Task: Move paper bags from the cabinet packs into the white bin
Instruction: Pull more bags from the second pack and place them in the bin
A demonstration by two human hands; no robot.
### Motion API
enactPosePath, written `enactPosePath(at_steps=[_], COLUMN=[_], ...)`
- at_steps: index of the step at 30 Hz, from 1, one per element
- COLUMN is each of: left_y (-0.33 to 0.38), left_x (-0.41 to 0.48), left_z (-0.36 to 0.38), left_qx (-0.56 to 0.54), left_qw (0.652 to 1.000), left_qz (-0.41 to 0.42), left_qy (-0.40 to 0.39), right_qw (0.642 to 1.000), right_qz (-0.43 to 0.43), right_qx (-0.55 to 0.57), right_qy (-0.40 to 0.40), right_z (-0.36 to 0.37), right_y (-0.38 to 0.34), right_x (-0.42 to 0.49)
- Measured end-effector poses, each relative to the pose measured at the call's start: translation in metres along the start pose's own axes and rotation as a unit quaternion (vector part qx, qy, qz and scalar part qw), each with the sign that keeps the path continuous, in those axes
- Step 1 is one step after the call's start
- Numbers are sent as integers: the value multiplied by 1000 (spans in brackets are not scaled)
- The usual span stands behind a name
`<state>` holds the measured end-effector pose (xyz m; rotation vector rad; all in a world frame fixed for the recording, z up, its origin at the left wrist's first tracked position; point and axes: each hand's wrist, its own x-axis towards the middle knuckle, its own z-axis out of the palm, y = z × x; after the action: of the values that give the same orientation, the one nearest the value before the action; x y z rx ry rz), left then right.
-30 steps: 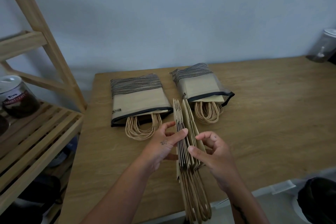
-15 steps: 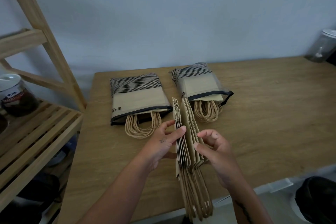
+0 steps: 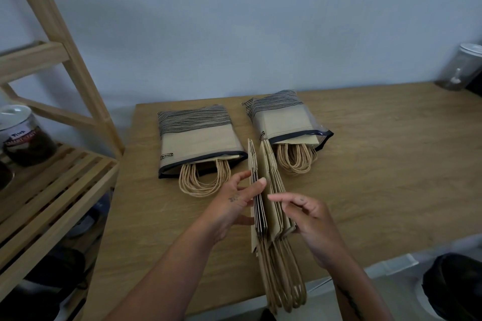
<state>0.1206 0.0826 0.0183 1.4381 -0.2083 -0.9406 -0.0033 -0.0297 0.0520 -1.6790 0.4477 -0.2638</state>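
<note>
Since half a second ago: the right grip (image 3: pixel 310 227) has been drawn slightly back from the stack, with its thumb stretched out toward the top edges. The gap between the stack's two halves has been widened. The left grip (image 3: pixel 232 206) is kept where it was.

Left grip: the left bundle of the paper bags (image 3: pixel 266 169) is pinched, thumb against the outer face, fingertips laid over the top edges into the gap.

Right grip: loosely curled over the right bundle. Whether that bundle is clasped cannot be told, as the underside is hidden.

The paper bags are stood on edge on the tabletop (image 3: pixel 378 177) between the two grips and fanned. Their twisted handles (image 3: pixel 284 281) are trailed back past the wrists, over the near edge.

Just beyond the left grip, a striped pack (image 3: pixel 198 138) is laid flat with handle loops spilled from its mouth. Beyond the right grip a second pack (image 3: pixel 284 122) is laid alike, its loops just beside the stack's far end.

Below and right of the right grip, the rim of the white bin (image 3: pixel 396 264) is seen.

Well left of the left grip, a lidded jar (image 3: pixel 26 135) is stood on a slatted wooden shelf (image 3: pixel 52 190).

Far right, a clear container (image 3: pixel 461 68) is set against the wall.
</note>
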Motion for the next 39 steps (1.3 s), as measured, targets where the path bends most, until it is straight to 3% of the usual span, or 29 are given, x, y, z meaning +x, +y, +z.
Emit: enactPosePath(at_steps=[8, 19, 27, 39], left_y=[2, 2, 4, 10], left_x=[-2, -3, -6, -11], left_z=[3, 4, 6, 6], left_qx=[6, -8, -3, -8], left_qw=[1000, 1000, 1000, 1000], left_qz=[1, -1, 4, -3], left_qy=[-1, -4, 1, -1], right_qw=[1000, 997, 999, 997], right_qz=[-12, -42, -28, -52], right_qx=[18, -50, 10, -54], right_qy=[5, 41, 29, -10], right_z=[2, 7, 7, 7], right_y=[2, 4, 4, -2], right_x=[-1, -3, -4, -6])
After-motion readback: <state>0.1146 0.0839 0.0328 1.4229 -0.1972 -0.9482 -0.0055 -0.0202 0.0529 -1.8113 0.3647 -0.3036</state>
